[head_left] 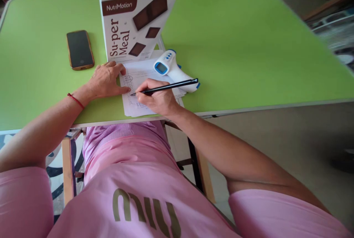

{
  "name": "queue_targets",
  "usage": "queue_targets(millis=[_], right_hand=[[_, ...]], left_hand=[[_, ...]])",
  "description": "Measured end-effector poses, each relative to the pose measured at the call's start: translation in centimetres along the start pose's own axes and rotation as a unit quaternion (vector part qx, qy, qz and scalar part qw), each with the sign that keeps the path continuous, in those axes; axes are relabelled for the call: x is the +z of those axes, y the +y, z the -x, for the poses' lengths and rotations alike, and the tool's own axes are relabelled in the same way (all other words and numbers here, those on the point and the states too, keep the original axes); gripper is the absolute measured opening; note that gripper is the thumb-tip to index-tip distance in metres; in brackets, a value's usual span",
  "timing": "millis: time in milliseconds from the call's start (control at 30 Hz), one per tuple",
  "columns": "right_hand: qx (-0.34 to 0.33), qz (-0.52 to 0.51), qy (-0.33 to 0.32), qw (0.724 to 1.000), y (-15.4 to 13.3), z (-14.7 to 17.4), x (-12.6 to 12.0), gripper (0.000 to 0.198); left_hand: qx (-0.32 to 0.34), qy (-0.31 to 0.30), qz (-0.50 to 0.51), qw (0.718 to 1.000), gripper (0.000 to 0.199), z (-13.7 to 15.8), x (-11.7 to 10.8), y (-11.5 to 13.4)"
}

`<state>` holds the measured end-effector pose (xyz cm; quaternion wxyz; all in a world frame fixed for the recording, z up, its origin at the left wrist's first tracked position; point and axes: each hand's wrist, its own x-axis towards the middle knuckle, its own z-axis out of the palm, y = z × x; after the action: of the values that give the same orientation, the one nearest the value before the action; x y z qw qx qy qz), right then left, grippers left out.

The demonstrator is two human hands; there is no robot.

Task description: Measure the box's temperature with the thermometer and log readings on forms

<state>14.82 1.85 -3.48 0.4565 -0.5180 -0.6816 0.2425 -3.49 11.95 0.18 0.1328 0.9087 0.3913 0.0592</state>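
Biggest thing here is the bright green table [235, 46], pale trim round the edge, with the person sitting right up against it in a pink T-shirt [138, 193] that has big brownish-gold lettering across the front. Next down is the white NutriMotion "Su-per Meal" box [149, 42], standing up with pictures of brown bars on it. Its bottom edge is right at the far part of the papers [141, 69], and I honestly can't tell if it's sitting on them.

The papers are a small loose stack by the near edge of the table, in front of the person, with print and some handwriting on the top sheet. The left hand [107, 79] is lying palm down at their left side, fingers loosely spread, thumb on the sheet — not gripping anything. The right hand [157, 98] is over the lower half of the sheet, pinching a pen.

Right of that there's a white and blue infrared thermometer [173, 70], lying partly on the papers with its little screen angled at the person. A smartphone [80, 50] in a brown case lies face up left of the box, dark screen, just beyond the left hand.

Smaller stuff: the black pen [177, 84] slants down to the left — tip at the paper, near the left thumb. Smallest is a red cord bracelet [75, 100] on the left wrist.
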Motion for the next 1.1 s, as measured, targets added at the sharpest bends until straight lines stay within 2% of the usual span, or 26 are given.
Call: queue_targets(millis=[233, 533, 1100], right_hand=[[-0.012, 0.006, 0.023, 1.000, 0.29, 0.06, 0.18, 0.007], [-0.018, 0.008, 0.004, 1.000, 0.33, 0.01, 0.08, 0.007], [-0.026, -0.006, 0.023, 0.999, 0.37, 0.01, 0.06, 0.007]], left_hand=[[0.007, 0.002, -0.001, 1.000, 0.056, 0.01, 0.01, 0.00], [0.005, 0.005, 0.003, 1.000, 0.055, 0.00, 0.13, -0.12], [0.001, -0.001, -0.013, 1.000, 0.057, 0.06, -0.01, 0.09]])
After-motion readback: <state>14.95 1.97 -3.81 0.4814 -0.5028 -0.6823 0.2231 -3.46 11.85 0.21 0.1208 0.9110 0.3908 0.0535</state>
